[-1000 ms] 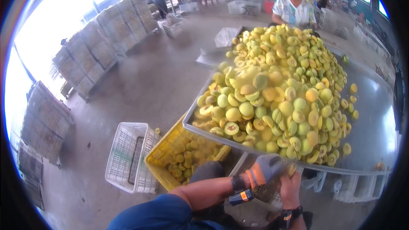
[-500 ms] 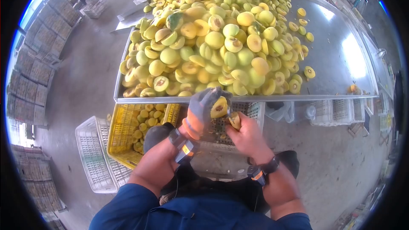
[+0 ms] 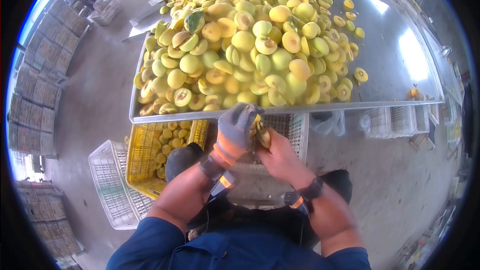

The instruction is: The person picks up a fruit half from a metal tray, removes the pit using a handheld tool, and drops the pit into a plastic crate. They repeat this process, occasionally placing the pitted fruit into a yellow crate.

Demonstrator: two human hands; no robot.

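My left hand (image 3: 234, 130), in a grey and orange glove, is closed around a yellow peach half (image 3: 258, 119) just below the metal table's front edge. Most of that half is hidden by the glove. My bare right hand (image 3: 282, 156) grips a short tool with a yellowish-brown handle (image 3: 263, 137). Its metal end meets the fruit, though the exact contact is hard to make out. Beyond both hands rises a big pile of halved peaches (image 3: 245, 41), several with the stone still showing.
The metal table (image 3: 382, 62) has a raised rim, with a few loose halves on its right. Below, a yellow crate (image 3: 134, 167) holds peach halves, beside white crates (image 3: 107, 185). Another pale crate (image 3: 298, 132) stands under the table edge. Stacked crates (image 3: 37, 100) line the left.
The peach half has turned in my left hand, so its cut face no longer shows toward me. My right hand and tool have moved slightly left, closer to the glove.
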